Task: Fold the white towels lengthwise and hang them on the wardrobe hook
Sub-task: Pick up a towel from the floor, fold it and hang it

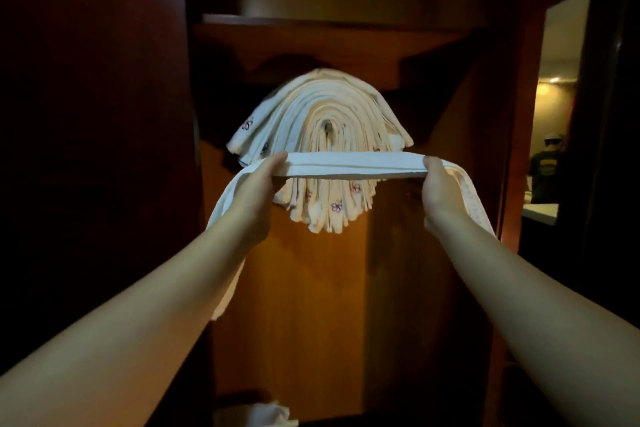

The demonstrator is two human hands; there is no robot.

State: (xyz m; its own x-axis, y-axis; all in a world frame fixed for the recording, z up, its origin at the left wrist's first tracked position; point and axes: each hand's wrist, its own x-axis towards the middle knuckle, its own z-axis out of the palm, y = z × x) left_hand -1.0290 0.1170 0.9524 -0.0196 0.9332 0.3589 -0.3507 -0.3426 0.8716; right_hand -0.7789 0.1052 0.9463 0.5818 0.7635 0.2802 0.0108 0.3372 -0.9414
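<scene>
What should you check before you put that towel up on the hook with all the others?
1. Towel folded into a long strip: ok.
2. Left hand grips one end: ok.
3. Right hand grips the other end: ok.
4. Strip stretched flat between the hands: ok.
5. Hook has room: cannot tell, the hanging towels bury it.
6. Strip raised above the stack: not ok, it sits in front, below the top.

Hotel-like bedroom, dark wooden wardrobe (pixel 398 288) standing open, shelf (pixel 311 24) across its upper part, stack of monogrammed white towels (pixel 318 128) hung below the shelf, dim lamplit room (pixel 550 135) through a doorway right of the wardrobe
</scene>
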